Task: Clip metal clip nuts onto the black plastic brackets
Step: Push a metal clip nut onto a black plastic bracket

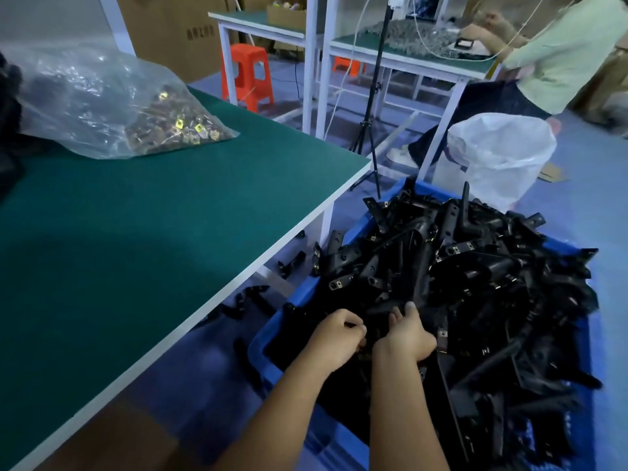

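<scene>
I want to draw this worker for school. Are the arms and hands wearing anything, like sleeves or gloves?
No gloves: the left hand and the right hand are both bare, and so are both forearms as far as the picture shows. No sleeve edge, watch, bracelet or ring is visible. Any sleeves must end higher up, out of view. Draw two plain bare arms coming in from the bottom of the picture.

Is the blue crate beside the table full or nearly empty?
Full. The blue crate is heaped with black brackets rising above its rim, and a few lie on the floor beside it.

Black brackets [458, 283]; blue crate [299, 294]; green table [153, 215].
</scene>
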Demonstrator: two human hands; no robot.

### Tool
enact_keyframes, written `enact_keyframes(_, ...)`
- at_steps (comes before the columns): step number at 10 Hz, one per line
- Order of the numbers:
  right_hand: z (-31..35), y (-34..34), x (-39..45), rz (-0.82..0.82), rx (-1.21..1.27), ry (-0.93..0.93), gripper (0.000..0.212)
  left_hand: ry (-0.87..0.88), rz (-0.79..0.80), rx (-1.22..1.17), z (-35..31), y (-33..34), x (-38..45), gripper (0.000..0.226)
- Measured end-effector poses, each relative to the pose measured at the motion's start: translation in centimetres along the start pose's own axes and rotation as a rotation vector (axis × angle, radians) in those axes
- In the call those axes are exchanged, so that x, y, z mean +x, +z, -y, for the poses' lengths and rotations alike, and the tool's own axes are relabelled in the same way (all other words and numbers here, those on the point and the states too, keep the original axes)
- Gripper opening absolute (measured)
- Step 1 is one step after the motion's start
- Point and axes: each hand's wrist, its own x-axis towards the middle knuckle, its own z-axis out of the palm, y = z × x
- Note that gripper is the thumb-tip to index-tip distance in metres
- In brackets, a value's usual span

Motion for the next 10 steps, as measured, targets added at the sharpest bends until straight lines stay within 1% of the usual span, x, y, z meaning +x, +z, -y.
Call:
enact_keyframes(1,-2.4,-0.3,1.9,0.005,-0.027,0.055,0.052,0.04,-0.023,0.025,-1.2,-1.8,0.1,0.012)
enact_keyframes(2,-3.3,3.5,-1.3,-0.097,-0.026,-0.159,0.042,0.162,-0.056,0.014,-4.5,-4.1,-0.1,0.019)
enact_keyframes(3,-3.0,8.2,-5.7,0.07,-0.062,-0.327,0.027,0.301,-0.1,-0.053,-8.3,-7.5,-1.5,0.026)
enact_keyframes(4,-2.6,12.7,-11.0,0.266,-0.042,-0.478,0.022,0.452,-0.236,-0.272,-10.9,-12.0,-4.4,0.03)
enact_keyframes(5,-4.6,16.6,-16.2,0.488,-0.138,-0.615,0.022,0.556,-0.406,-0.398,-11.2,-17.2,-7.8,0.032)
enact_keyframes(6,-8.7,19.4,-20.7,0.756,-0.23,-0.643,0.023,0.584,-0.62,-0.47,-9.7,-22.5,-10.8,0.033)
enact_keyframes(7,-14.0,21.4,-24.1,1.072,-0.544,-0.584,0.023,0.473,-0.919,-0.339,-6.1,-27.3,-12.8,0.03)
enact_keyframes(8,-19.4,22.2,-26.4,1.314,-0.913,-0.477,0.011,0.367,-1.113,-0.359,-1.8,-30.4,-14.3,0.021)
enact_keyframes(9,-23.5,22.5,-27.8,1.357,-1.161,-0.601,0.031,0.288,-1.234,-0.329,1.0,-32.8,-15.7,0.029)
enact_keyframes(10,-25.5,23.4,-28.6,1.327,-1.325,-0.835,0.041,0.229,-1.274,-0.201,2.4,-34.8,-16.9,0.029)
